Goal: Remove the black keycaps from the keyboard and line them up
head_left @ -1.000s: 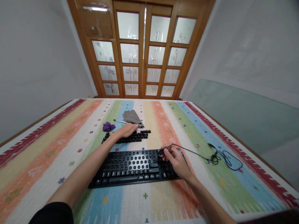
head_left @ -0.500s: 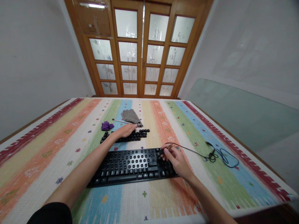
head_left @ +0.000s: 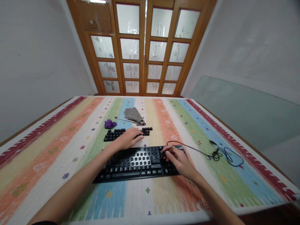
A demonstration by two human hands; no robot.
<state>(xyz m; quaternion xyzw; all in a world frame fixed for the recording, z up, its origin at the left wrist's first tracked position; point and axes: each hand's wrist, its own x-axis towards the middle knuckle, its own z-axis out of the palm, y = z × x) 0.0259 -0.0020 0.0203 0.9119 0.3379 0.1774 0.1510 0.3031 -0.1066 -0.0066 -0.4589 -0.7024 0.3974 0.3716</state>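
A black keyboard (head_left: 138,162) lies in front of me. Many of its upper keys are bare stems, while the lower rows still carry caps. My right hand (head_left: 175,157) is over its right part, thumb and fingers pinched around a small black piece that looks like a keycap (head_left: 162,153). Just beyond the keyboard, loose black keycaps (head_left: 113,134) lie grouped in rows. My left hand (head_left: 129,137) reaches over their right half, fingers stretched and thumb apart, with fingertips at the caps. The hand hides some of the caps beneath it.
Behind the keycaps lie a purple cloth (head_left: 110,124), a thin stick-like brush (head_left: 124,119) and a grey cloth (head_left: 134,115). A coiled black cable (head_left: 217,154) runs right from the keyboard. A striped tablecloth (head_left: 58,150) covers the table, with wooden glass doors (head_left: 144,50) beyond.
My left hand has drawn back toward me, away from the grey cloth, uncovering keycaps on the left. My right hand stays pinched over the keyboard's right part. The view has shifted slightly.
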